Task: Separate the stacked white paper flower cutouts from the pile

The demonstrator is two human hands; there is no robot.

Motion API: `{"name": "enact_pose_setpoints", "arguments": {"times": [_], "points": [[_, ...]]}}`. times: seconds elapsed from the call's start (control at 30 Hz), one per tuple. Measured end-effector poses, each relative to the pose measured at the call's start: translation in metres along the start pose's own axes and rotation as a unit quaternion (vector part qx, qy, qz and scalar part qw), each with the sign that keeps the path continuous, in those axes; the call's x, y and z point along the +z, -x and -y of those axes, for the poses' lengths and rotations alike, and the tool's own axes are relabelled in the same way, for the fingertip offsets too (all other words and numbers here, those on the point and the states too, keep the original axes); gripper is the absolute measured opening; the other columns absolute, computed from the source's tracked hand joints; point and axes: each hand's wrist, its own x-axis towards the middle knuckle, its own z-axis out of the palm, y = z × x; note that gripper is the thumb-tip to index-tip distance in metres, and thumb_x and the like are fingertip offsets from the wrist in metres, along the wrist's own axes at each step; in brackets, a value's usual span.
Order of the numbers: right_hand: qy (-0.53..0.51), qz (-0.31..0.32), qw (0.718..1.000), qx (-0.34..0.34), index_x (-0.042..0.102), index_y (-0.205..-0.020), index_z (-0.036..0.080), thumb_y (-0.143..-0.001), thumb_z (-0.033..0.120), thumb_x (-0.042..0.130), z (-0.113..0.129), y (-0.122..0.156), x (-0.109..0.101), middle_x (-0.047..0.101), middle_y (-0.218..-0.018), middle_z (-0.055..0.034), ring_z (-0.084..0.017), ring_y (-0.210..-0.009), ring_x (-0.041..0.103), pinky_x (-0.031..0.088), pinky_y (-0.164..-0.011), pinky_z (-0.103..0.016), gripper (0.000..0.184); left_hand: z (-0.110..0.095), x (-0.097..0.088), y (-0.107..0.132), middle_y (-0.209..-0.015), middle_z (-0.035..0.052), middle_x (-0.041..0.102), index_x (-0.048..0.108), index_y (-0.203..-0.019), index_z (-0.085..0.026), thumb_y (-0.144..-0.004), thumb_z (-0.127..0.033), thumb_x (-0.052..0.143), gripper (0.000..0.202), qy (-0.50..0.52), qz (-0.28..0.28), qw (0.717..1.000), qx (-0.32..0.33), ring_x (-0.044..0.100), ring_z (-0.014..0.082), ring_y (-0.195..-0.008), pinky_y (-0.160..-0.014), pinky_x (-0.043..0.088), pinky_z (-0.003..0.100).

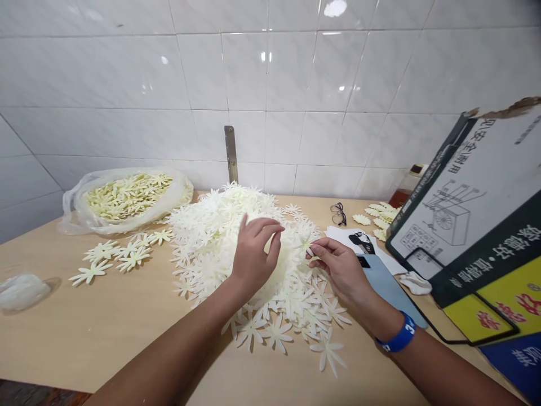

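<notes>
A big heap of white flower-shaped cut-outs [220, 237] lies in the middle of the wooden table [105, 327]. My left hand [253, 251] hovers over the heap with its fingers curled and the thumb meeting the fingertips; whether anything is in the pinch I cannot make out. My right hand [338, 265], with a blue wristband [399, 337], pinches one white flower cut-out [305, 243] at the heap's right edge. The two hands are a short gap apart.
A clear plastic bag [127, 197] of yellowish flower cut-outs sits at the back left, with loose ones [118, 256] in front. Glasses [338, 213], a phone [382, 279], more cut-outs [380, 214] and a printed cardboard box [477, 225] stand at right. Tiled wall behind.
</notes>
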Motion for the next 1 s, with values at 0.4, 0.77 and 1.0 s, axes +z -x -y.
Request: {"name": "enact_pose_setpoints", "arguments": {"times": [0.4,0.77,1.0], "points": [[0.177,0.057,0.98,-0.072,0.065,-0.066,0.018,-0.078,0.04,0.071,0.016,0.017,0.01,0.06,-0.062,-0.0015,-0.015,-0.061,0.055,0.044,-0.059,-0.027,0.026,-0.001,0.016,0.002,-0.07,-0.0023,0.057,0.064,-0.102,-0.016,-0.068,-0.034,0.08,0.042,0.453,0.195,0.808,-0.323,0.053,0.0093,-0.064,-0.064,0.043,0.023],[0.234,0.03,0.969,-0.068,0.061,-0.06,0.02,-0.075,0.041,0.074,0.02,0.024,0.013,0.059,-0.058,-0.0013,-0.015,-0.055,0.05,0.039,-0.051,-0.027,0.029,-0.01,0.005,-0.003,-0.051,-0.0022,0.053,0.062,-0.065,-0.015,-0.073,-0.038,0.07,0.026,0.353,0.22,0.858,-0.302,0.046,0.0093,-0.05,-0.052,0.035,0.023],[0.225,0.025,0.971,-0.07,0.062,-0.063,0.019,-0.076,0.044,0.074,0.016,0.019,0.009,0.058,-0.06,-0.0012,-0.015,-0.057,0.051,0.04,-0.054,-0.028,0.03,-0.004,0.008,0.001,-0.101,0.0057,0.068,0.071,-0.093,-0.021,-0.084,-0.027,0.062,0.014,0.281,0.141,0.933,-0.176,0.062,0.0181,-0.093,-0.08,0.049,0.029]]}}
